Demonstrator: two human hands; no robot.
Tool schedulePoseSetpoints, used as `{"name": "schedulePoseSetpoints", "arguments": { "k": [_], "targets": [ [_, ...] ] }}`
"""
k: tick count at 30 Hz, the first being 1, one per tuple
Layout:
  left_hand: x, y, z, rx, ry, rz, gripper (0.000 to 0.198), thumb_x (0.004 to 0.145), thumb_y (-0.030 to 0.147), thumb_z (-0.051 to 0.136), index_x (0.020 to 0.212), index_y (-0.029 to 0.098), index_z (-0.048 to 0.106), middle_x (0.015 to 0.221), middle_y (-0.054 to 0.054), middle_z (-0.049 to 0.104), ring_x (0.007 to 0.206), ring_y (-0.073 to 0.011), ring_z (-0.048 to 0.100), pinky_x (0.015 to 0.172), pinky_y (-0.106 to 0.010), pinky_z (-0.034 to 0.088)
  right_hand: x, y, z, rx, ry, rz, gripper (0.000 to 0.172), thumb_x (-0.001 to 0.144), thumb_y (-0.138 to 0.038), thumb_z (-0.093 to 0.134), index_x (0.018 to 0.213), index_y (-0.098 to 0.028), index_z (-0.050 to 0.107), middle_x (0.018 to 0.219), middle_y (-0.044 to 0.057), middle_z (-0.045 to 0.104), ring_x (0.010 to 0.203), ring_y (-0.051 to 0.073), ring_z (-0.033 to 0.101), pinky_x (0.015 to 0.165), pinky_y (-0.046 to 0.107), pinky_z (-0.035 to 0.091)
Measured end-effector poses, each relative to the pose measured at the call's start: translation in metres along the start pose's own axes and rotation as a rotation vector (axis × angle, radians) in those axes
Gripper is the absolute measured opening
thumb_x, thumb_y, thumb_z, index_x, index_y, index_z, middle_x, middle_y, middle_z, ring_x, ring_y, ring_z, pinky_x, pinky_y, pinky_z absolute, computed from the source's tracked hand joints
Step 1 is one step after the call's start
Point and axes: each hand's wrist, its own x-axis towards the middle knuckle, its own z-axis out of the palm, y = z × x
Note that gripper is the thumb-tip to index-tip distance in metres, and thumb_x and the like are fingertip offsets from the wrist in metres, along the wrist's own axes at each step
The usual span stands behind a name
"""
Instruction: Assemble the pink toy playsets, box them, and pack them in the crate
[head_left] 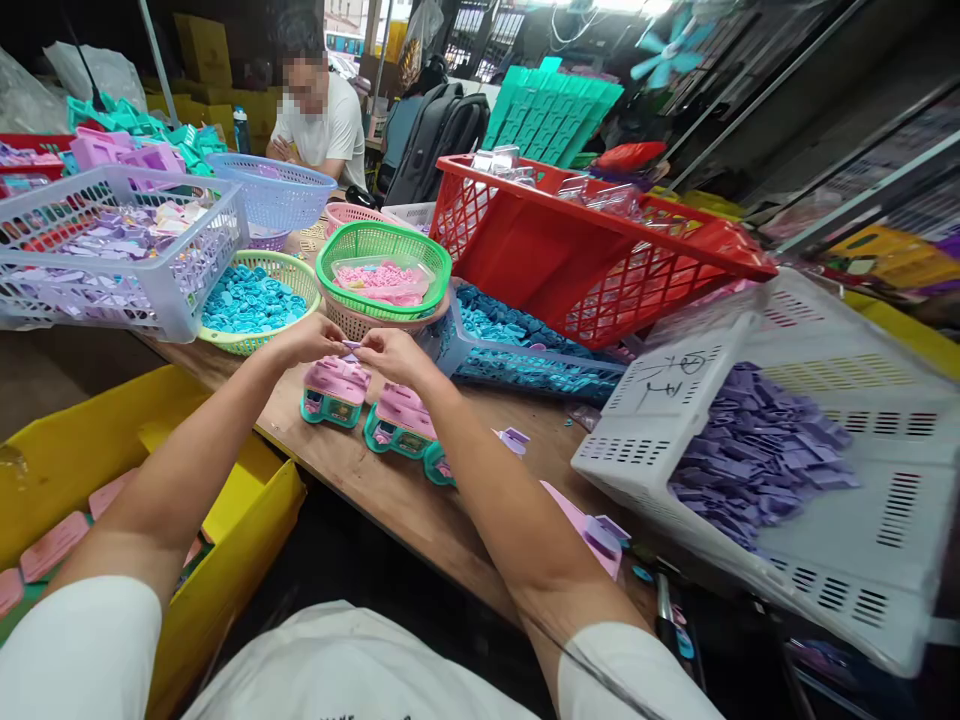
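My left hand [313, 338] and my right hand [391, 352] meet over the table, fingers pinched on a small light-purple plastic piece [351, 347]. Just beneath it stands a toy house [335, 388] with a pink roof and teal base. Beside it, to the right, is a second pink-and-teal toy house [401, 420]. A third teal toy base [437, 464] is partly hidden behind my right forearm. Farther right on the table lie a loose purple piece [512, 440] and a pink part with purple pieces attached [592, 530].
A green basket [330, 262] and a yellow-green basket [300, 270] of blue parts stand beyond my hands. A red crate [517, 260] rests tilted over a blue-parts crate [525, 375]. A white crate [637, 400] holds purple pieces. Left is a yellow box [247, 560]. A person [337, 120] sits opposite.
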Motion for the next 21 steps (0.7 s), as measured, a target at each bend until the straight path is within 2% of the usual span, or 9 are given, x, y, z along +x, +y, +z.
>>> {"name": "schedulePoseSetpoints", "arguments": {
  "k": [3,6,12,16,19,21],
  "targets": [
    [0.004,0.008,0.01,0.066,-0.089,-0.036,0.021,0.065,0.032,0.073,0.072,0.012,0.077,0.053,0.001,0.056,0.05,-0.0092,0.041,0.05,-0.024,0.029,-0.01,0.005,-0.01,-0.058,-0.04,0.043,0.015,0.084,-0.026,0.061,0.078,-0.014,0.069,0.063,-0.002,0.059,0.061,0.011,0.05,0.059,0.022,0.036],
    [0.008,0.009,0.013,0.135,-0.107,-0.055,0.023,0.064,0.033,0.072,0.072,0.012,0.077,0.054,0.0,0.058,0.051,-0.0094,0.042,0.05,-0.024,0.03,-0.013,0.01,-0.007,-0.067,-0.039,0.054,0.012,0.083,-0.022,0.064,0.078,-0.013,0.07,0.069,-0.001,0.064,0.064,0.01,0.051,0.062,0.022,0.037],
    [0.012,0.005,0.005,0.239,-0.102,-0.051,0.031,0.058,0.044,0.074,0.07,0.015,0.076,0.056,0.0,0.059,0.054,-0.0099,0.041,0.051,-0.023,0.03,-0.006,0.01,0.002,-0.147,-0.046,0.043,0.015,0.088,-0.022,0.061,0.085,-0.012,0.072,0.077,0.002,0.068,0.068,0.011,0.053,0.063,0.022,0.036],
    [0.012,0.006,0.001,0.316,-0.137,0.014,0.034,0.059,0.048,0.069,0.067,0.016,0.073,0.056,0.0,0.058,0.058,-0.0119,0.044,0.055,-0.023,0.033,-0.008,0.0,-0.004,-0.216,-0.052,0.023,0.009,0.086,-0.019,0.065,0.084,-0.014,0.072,0.077,0.0,0.069,0.071,0.011,0.054,0.063,0.021,0.035],
    [0.021,0.001,-0.004,0.329,-0.122,-0.007,0.042,0.058,0.057,0.067,0.069,0.017,0.07,0.059,0.0,0.058,0.06,-0.014,0.046,0.056,-0.023,0.035,-0.005,-0.004,-0.01,-0.266,-0.057,0.013,0.007,0.086,-0.022,0.069,0.082,-0.017,0.073,0.079,-0.002,0.071,0.072,0.01,0.056,0.062,0.019,0.035],
    [0.028,-0.002,-0.006,0.29,-0.161,-0.011,0.049,0.054,0.061,0.07,0.077,0.017,0.071,0.062,0.0,0.06,0.062,-0.0153,0.048,0.056,-0.023,0.037,-0.001,-0.007,-0.015,-0.296,-0.061,0.025,0.007,0.086,-0.024,0.07,0.083,-0.019,0.074,0.08,-0.003,0.073,0.073,0.01,0.058,0.06,0.02,0.035]
  ]
}}
